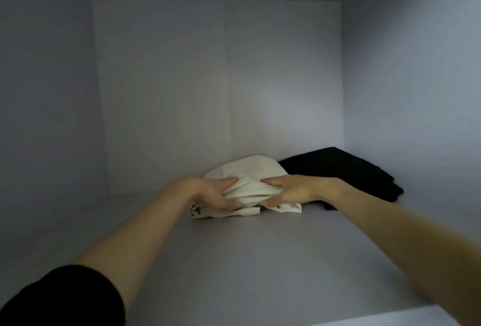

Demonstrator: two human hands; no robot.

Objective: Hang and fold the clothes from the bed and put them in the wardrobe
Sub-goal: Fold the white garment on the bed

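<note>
You were looking into a pale grey wardrobe compartment (pixel 260 260), a plain box with a flat back panel across the middle of the frame, side walls running off to the left and right edges, and a smooth shelf floor filling the lower half. The light was dim, brightest on the back panel right of centre.

The compartment held two garments, both toward the back of the shelf. One was a folded cream-white cloth garment (pixel 247 177) with a few dark markings along its front edge, lying just below the centre of the frame. The other was a folded black cloth garment (pixel 343 169), sitting to the right of it against the right wall; the two pieces touched where the white one overlapped the black one's left edge.

Both of your arms reached in from the lower corners. Your left hand (pixel 208 192) had its fingers curled into the left side of the white bundle, gripping the folds. Your right hand (pixel 291 190) clasped the right side the same way, thumb under and fingers over the cloth. A black sleeve (pixel 59 299) covered your left upper arm in the lower left corner.
</note>
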